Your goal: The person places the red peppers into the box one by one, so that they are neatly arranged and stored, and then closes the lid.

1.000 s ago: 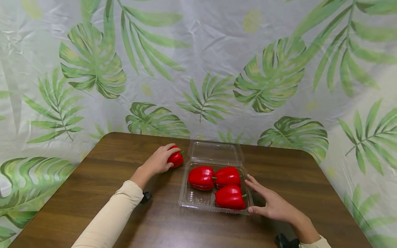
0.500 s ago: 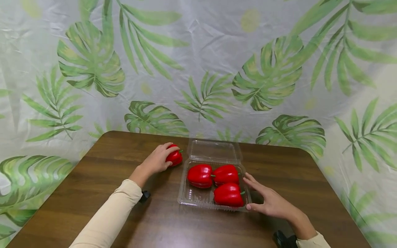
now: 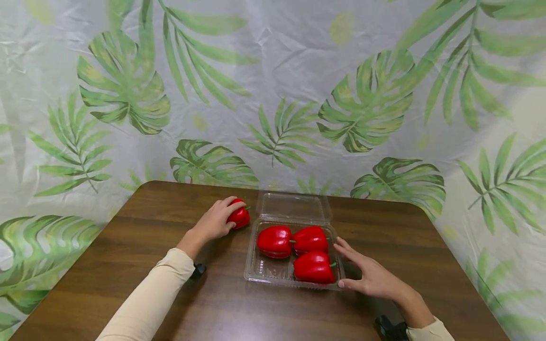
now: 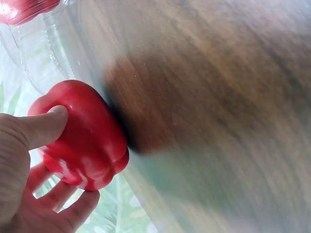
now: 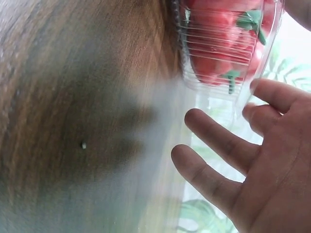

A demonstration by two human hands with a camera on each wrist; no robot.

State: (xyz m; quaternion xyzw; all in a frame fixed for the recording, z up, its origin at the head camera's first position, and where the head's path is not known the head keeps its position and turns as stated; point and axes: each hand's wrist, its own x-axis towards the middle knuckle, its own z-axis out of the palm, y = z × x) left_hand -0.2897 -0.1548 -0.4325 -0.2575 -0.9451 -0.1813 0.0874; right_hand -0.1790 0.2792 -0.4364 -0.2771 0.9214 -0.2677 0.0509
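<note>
left grip (image 3: 213, 219) curled round loose red pepper (image 3: 241, 219) | on table (image 3: 170, 203), just left of clear container (image 3: 273, 271), stem pointing right | right grip (image 3: 375, 277) fingers spread at container's right edge, farther off

Can't see all of the leftmost pepper (image 3: 241, 218) behind the fingers (image 3: 237, 206) of the left hand (image 3: 214, 220) in the head view, can't follow the container (image 3: 273, 280) past the right wrist view's top edge, can't identify the tiny speck (image 5: 83, 145) on the counter (image 4: 218, 111), blurred in both wrist views.
</note>
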